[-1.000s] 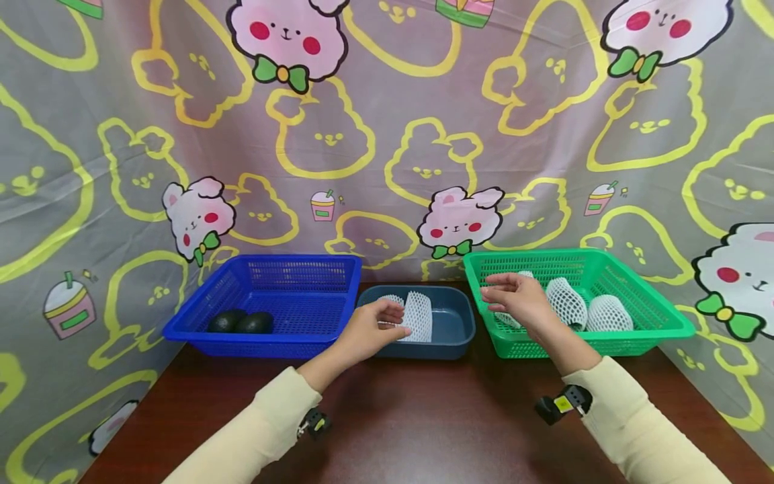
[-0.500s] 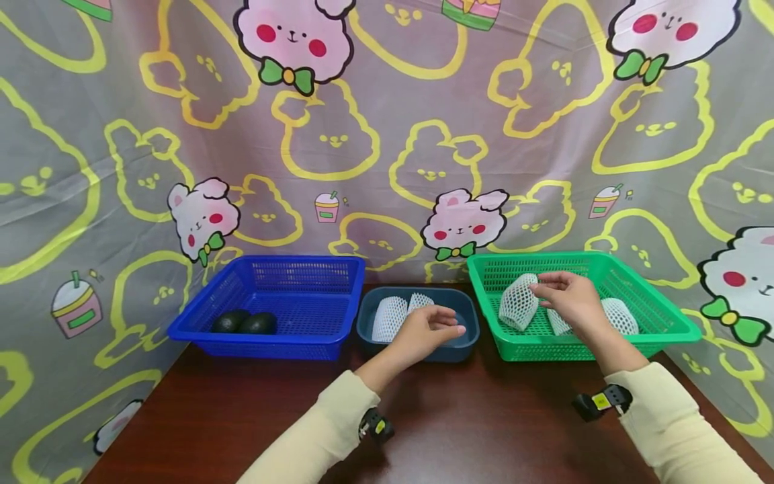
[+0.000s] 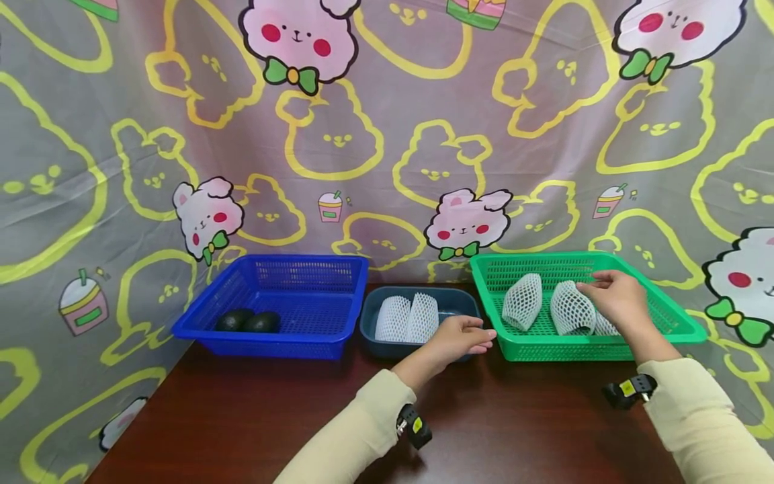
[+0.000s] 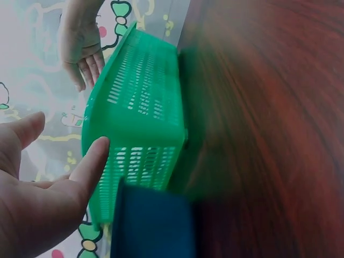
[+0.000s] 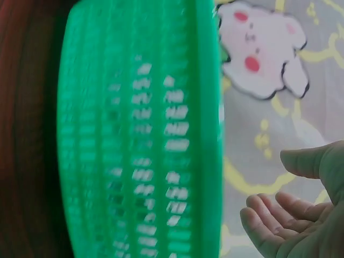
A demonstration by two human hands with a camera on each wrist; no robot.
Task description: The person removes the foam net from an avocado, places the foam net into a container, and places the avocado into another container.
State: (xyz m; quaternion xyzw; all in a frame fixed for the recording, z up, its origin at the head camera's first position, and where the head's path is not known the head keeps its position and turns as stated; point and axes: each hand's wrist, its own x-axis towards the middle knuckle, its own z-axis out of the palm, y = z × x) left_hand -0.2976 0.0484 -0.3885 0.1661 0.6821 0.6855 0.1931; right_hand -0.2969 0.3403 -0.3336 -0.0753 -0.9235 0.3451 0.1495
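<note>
My right hand (image 3: 617,299) hovers over the right part of the green basket (image 3: 544,351), thumb and fingers apart in the right wrist view, holding nothing. Beneath and beside it lie three white foam net sleeves: one at the left (image 3: 523,302), a middle one (image 3: 571,308) with something dark at its opening, and a right one (image 3: 606,325) partly covered by the hand. My left hand (image 3: 461,339) is held over the front right corner of the dark blue-grey tray (image 3: 450,308), fingers extended and nothing in them. Two foam net sleeves (image 3: 422,318) lie side by side in that tray.
To the left stands a blue basket (image 3: 266,348) with two dark avocados (image 3: 262,322) near its front. A brown table (image 3: 254,410) bears all three containers. Behind them hangs a patterned cloth (image 3: 387,154).
Both hands have moved to the right: the left from the tray's nets to its right corner, the right across the green basket. The nets show more fully now.
</note>
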